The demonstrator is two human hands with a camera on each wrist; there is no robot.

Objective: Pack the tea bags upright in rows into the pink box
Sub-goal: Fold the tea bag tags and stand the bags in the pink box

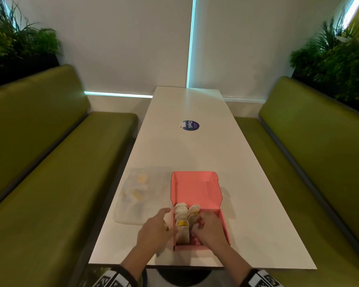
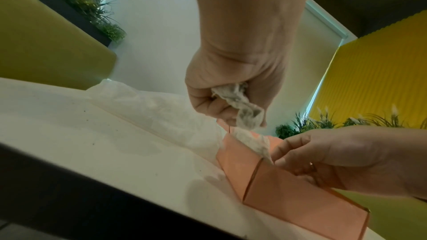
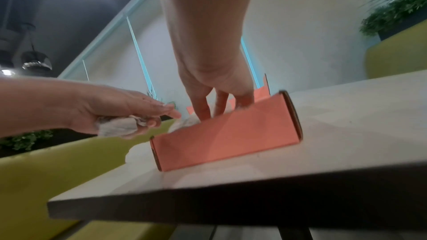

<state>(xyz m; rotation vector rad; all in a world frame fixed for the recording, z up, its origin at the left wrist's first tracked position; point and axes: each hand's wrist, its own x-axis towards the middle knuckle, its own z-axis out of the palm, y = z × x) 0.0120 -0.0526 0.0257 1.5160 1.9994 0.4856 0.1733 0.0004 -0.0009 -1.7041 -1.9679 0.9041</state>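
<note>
The open pink cardboard box (image 1: 221,222) is sitting on the near end of the long white tabletop (image 1: 195,152), its lid standing up on the far side, and the packing is looking partly done: white paper tea bags (image 1: 181,212) with yellow tags are standing upright in 2 rows at the left of the box, while the right part of the box is showing bare pink floor. An exact count is not possible, since the hands are covering the near bags; at least 4 bag tops are showing. The left hand (image 2: 231,87), just left of the box, is curling its fingers around a crumpled tea bag (image 2: 242,105), its grip closed on it above the box's left wall. The right hand (image 1: 209,229) is reaching down into the box, its fingers (image 3: 201,109) pointing downward among the bags; whether its grip is pinching one cannot be told. A clear plastic bag (image 1: 139,191), lying on the tabletop left of the box, is holding more tea bags with yellow tags, blurred and uncountable, so there are judged to be several left to pack. There are 1 box, 1 plastic bag and 2 hands at work.
</note>
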